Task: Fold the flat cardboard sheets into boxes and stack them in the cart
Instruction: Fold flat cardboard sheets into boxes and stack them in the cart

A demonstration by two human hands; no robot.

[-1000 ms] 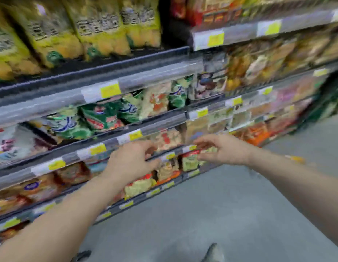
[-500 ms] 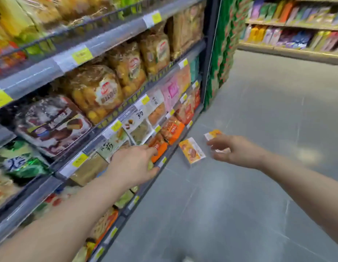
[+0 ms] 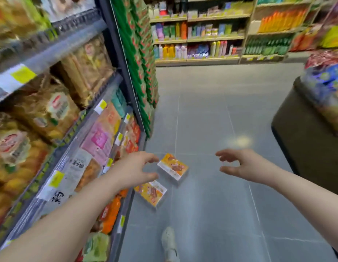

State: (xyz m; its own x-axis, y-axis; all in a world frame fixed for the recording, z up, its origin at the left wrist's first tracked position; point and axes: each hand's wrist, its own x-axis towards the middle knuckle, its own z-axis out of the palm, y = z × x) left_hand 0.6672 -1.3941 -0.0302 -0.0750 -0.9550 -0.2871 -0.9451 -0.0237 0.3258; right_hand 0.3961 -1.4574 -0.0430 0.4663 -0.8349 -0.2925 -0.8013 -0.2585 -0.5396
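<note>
Across the middle of the head view, both arms reach forward over a grey tiled floor [image 3: 211, 114] in a shop aisle. At centre left, the left hand [image 3: 135, 170] hangs with fingers loosely curled and spread, holding nothing; at centre right, the right hand [image 3: 243, 165] is likewise empty, thumb and fingers apart in a wide, relaxed claw. Both look as if they are out for balance or for a reach downward, though which I cannot tell.

Just beyond and below the left hand, two small orange-and-yellow packets lie flat on the floor: the upper packet [image 3: 172, 168] at centre frame and the lower packet [image 3: 151, 192] just beside it, close to the foot of the shelving. Lying there, off the shelf, they look dropped rather than placed. Snack bags fill the shelf unit [image 3: 51, 53] along the left side; yellow price tags [image 3: 22, 74] mark its edges. A pale shoe [image 3: 169, 242] shows at the bottom centre.

No flat cardboard sheets, folded boxes or cart appear anywhere in frame, so the task's things are out of view. Motion blur smears the left shelving and the right edge, where a dark round display stand [image 3: 304, 148] carrying colourful bags is cut off. Packet print is unreadable. Far shelves of bottles [image 3: 202, 31] sit upper centre, too small to identify.
</note>
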